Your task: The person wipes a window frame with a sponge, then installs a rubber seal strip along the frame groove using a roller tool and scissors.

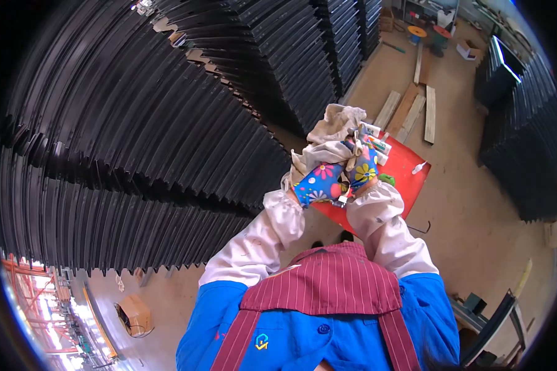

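Hands: The left hand [315,184] and right hand [363,166] are held close together in front of the body, with blue flower-patterned fabric worn at both; the fingers are mostly hidden, so whether they are spread or pinched cannot be told.
Beige cloth: A crumpled beige cloth [335,127] is bunched at the hands and extended just beyond them.
Red surface: A red surface [408,196] is partly covered by the hands and forearms; white tubes [382,147] are grouped beside the right hand, and a small white bottle [419,167] is placed near the right edge.
Black frames: Tall rows of black frames [142,117] are stacked to the left, and another black stack [520,133] is seen at far right.
Floor: Wooden planks [410,114] are laid beyond the surface; a cardboard box [135,314] is set at lower left.
Clothing: A blue shirt [216,318] is worn under burgundy pinstriped straps [399,340].
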A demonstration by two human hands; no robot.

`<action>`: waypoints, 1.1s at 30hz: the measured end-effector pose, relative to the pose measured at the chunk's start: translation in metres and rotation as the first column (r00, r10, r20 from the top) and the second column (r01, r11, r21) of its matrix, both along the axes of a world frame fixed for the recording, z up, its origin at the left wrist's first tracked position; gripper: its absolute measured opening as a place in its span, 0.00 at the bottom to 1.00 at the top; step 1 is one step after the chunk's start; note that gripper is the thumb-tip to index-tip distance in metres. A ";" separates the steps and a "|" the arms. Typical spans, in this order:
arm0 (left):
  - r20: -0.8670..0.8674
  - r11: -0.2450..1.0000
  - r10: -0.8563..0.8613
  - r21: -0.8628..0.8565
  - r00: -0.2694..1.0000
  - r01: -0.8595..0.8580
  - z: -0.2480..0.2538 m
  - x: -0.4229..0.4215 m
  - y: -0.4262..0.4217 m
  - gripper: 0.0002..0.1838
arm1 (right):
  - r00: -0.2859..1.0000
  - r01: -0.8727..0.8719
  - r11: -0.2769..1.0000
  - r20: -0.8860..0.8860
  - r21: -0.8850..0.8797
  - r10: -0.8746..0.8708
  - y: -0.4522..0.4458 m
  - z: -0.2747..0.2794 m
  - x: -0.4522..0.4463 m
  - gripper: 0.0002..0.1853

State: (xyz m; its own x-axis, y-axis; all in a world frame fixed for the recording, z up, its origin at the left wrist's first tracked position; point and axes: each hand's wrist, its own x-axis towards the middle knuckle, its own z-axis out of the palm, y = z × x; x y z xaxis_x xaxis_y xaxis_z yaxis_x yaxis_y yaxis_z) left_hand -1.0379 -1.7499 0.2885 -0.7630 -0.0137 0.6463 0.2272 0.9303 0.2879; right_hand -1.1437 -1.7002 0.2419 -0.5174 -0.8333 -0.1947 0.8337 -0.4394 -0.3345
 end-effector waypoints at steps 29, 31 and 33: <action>-0.384 -0.534 -0.372 0.833 0.845 0.143 0.046 0.129 0.032 0.59 | 0.059 0.383 0.898 -0.965 -0.216 -0.257 -0.038 -0.003 -0.025 0.17; -0.421 -0.548 -0.450 0.826 0.788 0.129 0.044 0.131 0.033 0.57 | 0.192 0.266 0.962 -0.976 -0.054 -0.107 -0.021 -0.011 -0.023 0.25; -0.306 -0.458 -0.432 0.885 0.848 0.086 0.042 0.129 0.036 0.56 | -0.350 0.629 0.712 -0.703 0.313 0.619 0.012 -0.017 -0.022 0.26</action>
State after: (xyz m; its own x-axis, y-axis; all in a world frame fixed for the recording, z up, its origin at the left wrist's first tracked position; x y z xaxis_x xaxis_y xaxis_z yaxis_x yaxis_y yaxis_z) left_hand -0.9088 -1.7137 0.3306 -0.9861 -0.1662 -0.0061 0.1220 -0.7478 0.6527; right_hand -1.1657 -1.6877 0.2253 -0.4781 -0.8485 0.2269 -0.8005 0.3146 -0.5102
